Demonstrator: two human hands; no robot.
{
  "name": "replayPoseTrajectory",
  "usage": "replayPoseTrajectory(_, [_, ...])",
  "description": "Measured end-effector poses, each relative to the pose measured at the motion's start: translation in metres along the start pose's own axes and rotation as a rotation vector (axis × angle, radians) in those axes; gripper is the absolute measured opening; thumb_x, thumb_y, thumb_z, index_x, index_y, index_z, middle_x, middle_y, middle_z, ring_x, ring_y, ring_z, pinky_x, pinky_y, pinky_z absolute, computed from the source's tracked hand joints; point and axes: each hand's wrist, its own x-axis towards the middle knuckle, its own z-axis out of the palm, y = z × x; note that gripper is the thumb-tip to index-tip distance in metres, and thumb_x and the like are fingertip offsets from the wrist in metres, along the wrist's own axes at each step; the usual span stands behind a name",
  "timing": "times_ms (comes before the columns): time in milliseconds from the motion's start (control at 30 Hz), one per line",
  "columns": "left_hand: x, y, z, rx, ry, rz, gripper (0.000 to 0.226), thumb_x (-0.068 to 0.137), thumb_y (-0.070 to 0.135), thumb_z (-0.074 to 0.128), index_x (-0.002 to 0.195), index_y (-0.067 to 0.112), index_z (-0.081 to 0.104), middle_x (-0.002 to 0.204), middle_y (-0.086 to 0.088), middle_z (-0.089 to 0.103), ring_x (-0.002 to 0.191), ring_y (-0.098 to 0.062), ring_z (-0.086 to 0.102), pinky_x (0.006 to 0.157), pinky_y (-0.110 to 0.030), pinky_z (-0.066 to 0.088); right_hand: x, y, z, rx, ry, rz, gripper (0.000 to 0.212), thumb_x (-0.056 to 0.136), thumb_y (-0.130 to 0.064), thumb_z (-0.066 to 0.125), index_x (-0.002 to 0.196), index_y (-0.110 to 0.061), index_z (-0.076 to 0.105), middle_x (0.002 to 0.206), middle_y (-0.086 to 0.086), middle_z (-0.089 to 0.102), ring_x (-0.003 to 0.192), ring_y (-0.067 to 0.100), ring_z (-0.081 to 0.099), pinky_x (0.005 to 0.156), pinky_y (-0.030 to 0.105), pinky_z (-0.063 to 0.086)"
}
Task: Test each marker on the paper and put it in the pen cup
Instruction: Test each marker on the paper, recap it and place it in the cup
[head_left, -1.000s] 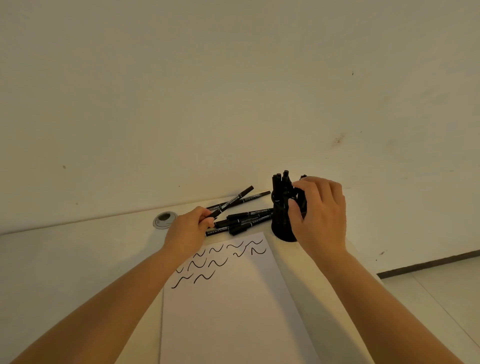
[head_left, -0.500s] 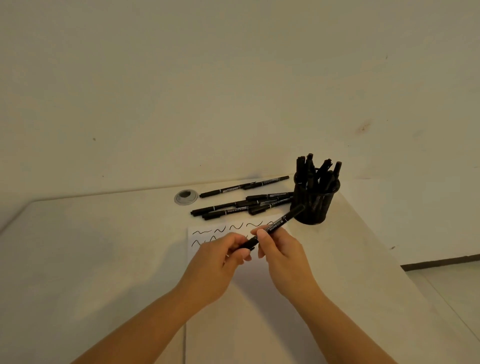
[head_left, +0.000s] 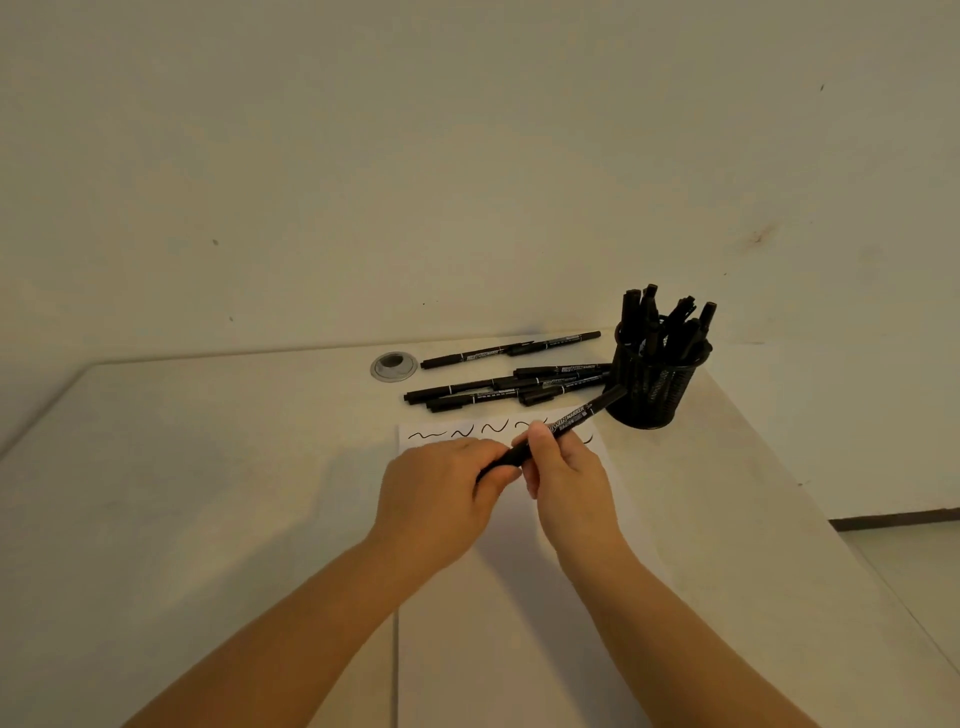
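Holding one marker (head_left: 558, 428) over the paper (head_left: 498, 623), the left hand (head_left: 436, 493) pinches its near end, probably the cap, while the right hand (head_left: 566, 483) grips the barrel to uncap it.

A pale desk (head_left: 208, 493) stands against the wall. On it lie a white sheet of paper (head_left: 498, 649) with squiggles, loose black markers (head_left: 498, 387) beyond it, a mesh pen cup (head_left: 652, 387) far right, and a round grommet (head_left: 394, 366).

left hand (head_left: 441, 493): curled, gripping marker (head_left: 563, 425) end | right hand (head_left: 569, 480): pinching barrel | forearms converge
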Motion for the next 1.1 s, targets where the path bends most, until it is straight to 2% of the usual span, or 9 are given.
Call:
replayPoseTrajectory(100, [-0.001,0.005,0.001,0.161,0.084,0.079,0.019,0.088,0.038,0.054,0.094,0.026,0.067,0.074,0.007,0.067,0.064,-0.013,0.06,0.051,-0.024,0.037,0.0,0.001,0.006,0.116,0.061,0.087,0.033,0.094,-0.033,0.045,0.068,-0.018,0.06,0.05,-0.009,0.048,0.046,0.002,0.045,0.053,0.022,0.038])
replayPoseTrajectory(233, [-0.001,0.008,0.001,0.256,0.154,0.144,0.012,0.076,0.033,0.071,0.078,0.021,0.07,0.057,0.007,0.063,0.047,-0.013,0.057,0.042,-0.02,0.035,-0.002,0.004,0.01,0.118,0.128,0.098,0.033,0.094,-0.035,0.043,0.071,-0.018,0.059,0.049,-0.009,0.051,0.042,-0.003,0.047,0.05,0.019,0.038])
replayPoseTrajectory(433, [-0.001,0.014,0.001,0.171,0.089,0.027,0.037,0.094,0.048,0.03,0.109,0.03,0.059,0.091,0.009,0.067,0.077,-0.011,0.059,0.059,-0.021,0.034,-0.001,-0.005,0.012,0.117,0.189,0.041,0.036,0.095,-0.033,0.041,0.067,-0.015,0.052,0.057,-0.002,0.051,0.044,0.001,0.047,0.045,0.016,0.04])
replayPoseTrajectory(533, [0.001,0.018,-0.004,0.179,0.094,0.015,0.04,0.093,0.049,0.026,0.111,0.032,0.057,0.091,0.01,0.066,0.076,-0.009,0.058,0.059,-0.02,0.03,-0.002,-0.007,0.019,0.124,0.181,0.037,0.036,0.095,-0.034,0.041,0.065,-0.015,0.05,0.056,-0.003,0.048,0.045,0.002,0.043,0.048,0.02,0.039])
replayPoseTrajectory(633, [0.003,0.012,-0.009,0.073,0.049,-0.037,0.029,0.092,0.047,0.037,0.095,0.032,0.062,0.079,0.01,0.066,0.067,-0.011,0.055,0.056,-0.026,0.037,0.01,-0.012,0.009,0.087,0.222,0.035,0.034,0.096,-0.033,0.039,0.071,-0.014,0.054,0.059,-0.002,0.049,0.052,0.005,0.047,0.047,0.018,0.038])
replayPoseTrajectory(700, [-0.006,-0.006,-0.014,-0.038,-0.035,-0.168,0.022,0.09,0.044,0.046,0.078,0.032,0.06,0.069,0.012,0.064,0.065,-0.012,0.056,0.058,-0.028,0.042,0.034,-0.017,-0.025,-0.009,0.382,0.072,0.035,0.098,-0.031,0.034,0.086,-0.008,0.058,0.069,0.004,0.052,0.066,0.018,0.048,0.055,0.023,0.037])
replayPoseTrajectory(767, [-0.018,-0.031,-0.019,-0.126,-0.071,-0.308,0.025,0.088,0.04,0.051,0.064,0.034,0.054,0.062,0.014,0.062,0.063,-0.012,0.059,0.061,-0.028,0.045,0.048,-0.026,-0.062,0.037,0.486,-0.023,0.033,0.097,-0.035,0.034,0.082,-0.016,0.057,0.074,0.005,0.054,0.064,0.017,0.048,0.059,0.028,0.039])
replayPoseTrajectory(933, [-0.015,-0.051,-0.013,-0.245,-0.044,-0.327,0.02,0.09,0.036,0.047,0.071,0.033,0.055,0.07,0.013,0.067,0.07,-0.009,0.063,0.07,-0.035,0.051,0.04,-0.02,-0.06,-0.127,0.312,-0.255,0.019,0.09,-0.033,0.051,0.072,-0.026,0.056,0.06,-0.008,0.056,0.051,-0.004,0.05,0.049,0.008,0.037])
replayPoseTrajectory(1100, [-0.018,-0.037,0.009,-0.186,-0.13,-0.124,0.022,0.092,0.041,0.041,0.097,0.029,0.058,0.087,0.002,0.06,0.083,-0.015,0.056,0.071,-0.031,0.045,0.037,0.006,-0.047,-0.072,0.094,-0.071,0.01,0.083,-0.024,0.062,0.073,-0.023,0.06,0.056,-0.007,0.061,0.048,-0.006,0.054,0.057,0.019,0.041])
